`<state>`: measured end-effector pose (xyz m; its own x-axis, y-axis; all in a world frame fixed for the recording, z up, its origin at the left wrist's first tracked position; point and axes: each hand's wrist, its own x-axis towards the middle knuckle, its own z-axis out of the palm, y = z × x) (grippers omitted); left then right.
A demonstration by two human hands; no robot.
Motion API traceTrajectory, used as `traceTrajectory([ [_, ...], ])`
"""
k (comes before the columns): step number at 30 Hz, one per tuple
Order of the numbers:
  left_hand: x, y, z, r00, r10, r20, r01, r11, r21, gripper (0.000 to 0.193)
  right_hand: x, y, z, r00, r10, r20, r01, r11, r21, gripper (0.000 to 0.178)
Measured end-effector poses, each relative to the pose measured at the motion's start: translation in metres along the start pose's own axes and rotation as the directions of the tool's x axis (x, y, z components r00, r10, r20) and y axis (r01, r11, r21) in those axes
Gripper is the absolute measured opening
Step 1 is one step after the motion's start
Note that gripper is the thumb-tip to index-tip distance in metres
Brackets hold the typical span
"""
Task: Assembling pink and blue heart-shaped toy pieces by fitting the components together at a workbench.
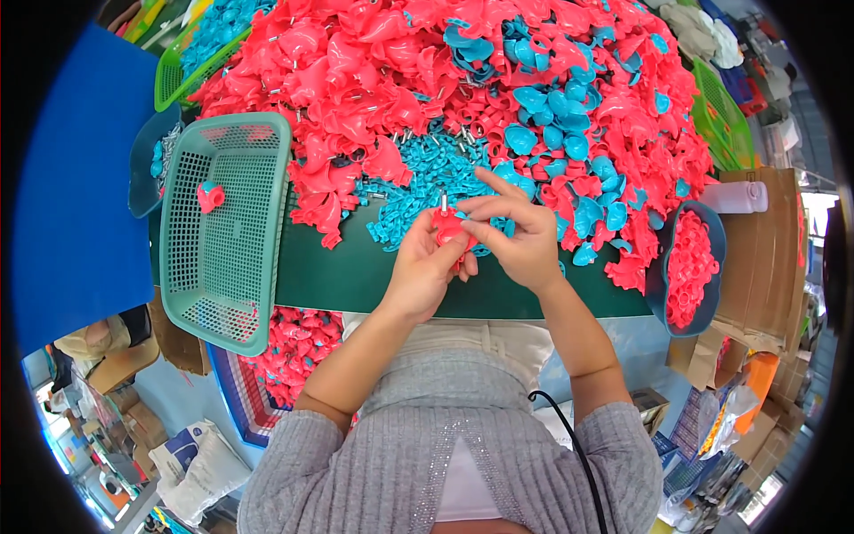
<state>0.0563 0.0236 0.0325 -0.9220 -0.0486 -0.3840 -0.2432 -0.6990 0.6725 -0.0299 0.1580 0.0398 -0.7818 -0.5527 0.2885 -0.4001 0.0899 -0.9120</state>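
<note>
My left hand (pixel 416 274) is closed around a pinkish-red plastic part (pixel 450 230), held just above the table's near side. A silver metal pin (pixel 444 203) stands upright at the top of that part. Thumb and forefinger of my right hand (pixel 523 247) pinch at the part's right side, where a bit of blue plastic (pixel 461 214) shows between the fingertips. The other right fingers are raised. Right behind my hands lies a heap of small blue plastic pieces (pixel 427 173), with loose metal pins among them.
A large mound of red parts (pixel 356 62) and blue cup-shaped pieces (pixel 569 102) covers the table's back. At left stands a green basket (pixel 277 222) holding one red-and-blue assembly (pixel 211 197). On the right is a blue bin (pixel 656 285) of red pieces, beside a translucent bottle (pixel 734 198).
</note>
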Motion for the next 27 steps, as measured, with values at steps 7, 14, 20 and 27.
traceTrajectory([
  [7, -0.007, -0.002, 0.007, 0.999, 0.042, 0.004, -0.042, 0.999, -0.010, 0.019, -0.006, -0.002, 0.001, 0.959, -0.272, -0.085, 0.249, 0.944, -0.217, 0.018],
  [14, -0.007, -0.004, 0.006, 0.998, 0.053, 0.020, -0.053, 0.998, 0.030, 0.018, -0.008, 0.003, -0.003, 0.944, -0.328, -0.037, 0.316, 0.931, -0.185, 0.020],
  [20, -0.004, -0.005, 0.009, 0.999, 0.046, 0.019, -0.047, 0.997, 0.055, 0.017, -0.007, 0.003, -0.007, 0.930, -0.368, -0.013, 0.350, 0.893, -0.284, 0.019],
  [27, -0.005, -0.020, -0.003, 0.994, 0.082, 0.073, -0.097, 0.965, 0.242, 0.018, -0.036, 0.033, 0.008, 0.969, 0.248, -0.006, -0.222, 0.877, 0.425, 0.014],
])
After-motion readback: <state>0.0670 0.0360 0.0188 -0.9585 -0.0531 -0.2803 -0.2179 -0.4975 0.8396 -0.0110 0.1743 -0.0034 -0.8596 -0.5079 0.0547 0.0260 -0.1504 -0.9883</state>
